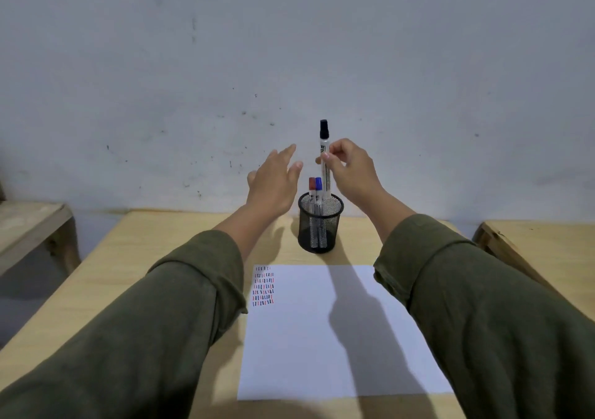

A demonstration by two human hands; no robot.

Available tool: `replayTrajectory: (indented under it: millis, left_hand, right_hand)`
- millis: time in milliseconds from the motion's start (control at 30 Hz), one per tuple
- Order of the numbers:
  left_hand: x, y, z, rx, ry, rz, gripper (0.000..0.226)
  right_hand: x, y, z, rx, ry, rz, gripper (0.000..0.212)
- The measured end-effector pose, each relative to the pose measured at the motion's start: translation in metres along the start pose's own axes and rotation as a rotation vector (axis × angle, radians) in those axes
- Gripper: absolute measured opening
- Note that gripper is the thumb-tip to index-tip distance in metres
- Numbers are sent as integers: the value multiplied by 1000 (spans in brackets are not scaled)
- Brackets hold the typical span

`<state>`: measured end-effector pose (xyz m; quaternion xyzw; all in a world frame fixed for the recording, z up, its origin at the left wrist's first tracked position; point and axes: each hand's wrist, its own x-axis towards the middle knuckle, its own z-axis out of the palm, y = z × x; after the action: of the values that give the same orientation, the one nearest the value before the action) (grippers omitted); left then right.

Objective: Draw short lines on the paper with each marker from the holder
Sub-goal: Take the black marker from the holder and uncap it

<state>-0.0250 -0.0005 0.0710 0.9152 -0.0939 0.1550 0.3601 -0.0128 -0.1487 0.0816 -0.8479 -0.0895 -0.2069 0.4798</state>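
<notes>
Hands (349, 169) above wooden table (154, 257), scuffed grey wall (289, 48) behind

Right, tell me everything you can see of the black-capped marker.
The black-capped marker has a slim white barrel with dark print too small to read and a black cap on top, still on. It stands upright, its lower end at the rim of the black mesh holder, whether inside or just above I cannot tell. The right hand pinches the barrel below the cap with its fingers. The open left hand is close but not touching.
</notes>
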Motion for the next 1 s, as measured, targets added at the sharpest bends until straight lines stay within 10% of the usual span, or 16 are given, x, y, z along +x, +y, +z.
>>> replayTrajectory:
  millis: [500, 1000]
  left_hand:
    - [-70, 15, -53, -270, 217, 3, 14]
    - [-99, 14, -41, -461, 118, -22, 14]
  right_hand:
    - [-83, -47, -37, 62, -240, 79, 15]
    - [-109, -57, -28, 759, -183, 319, 12]
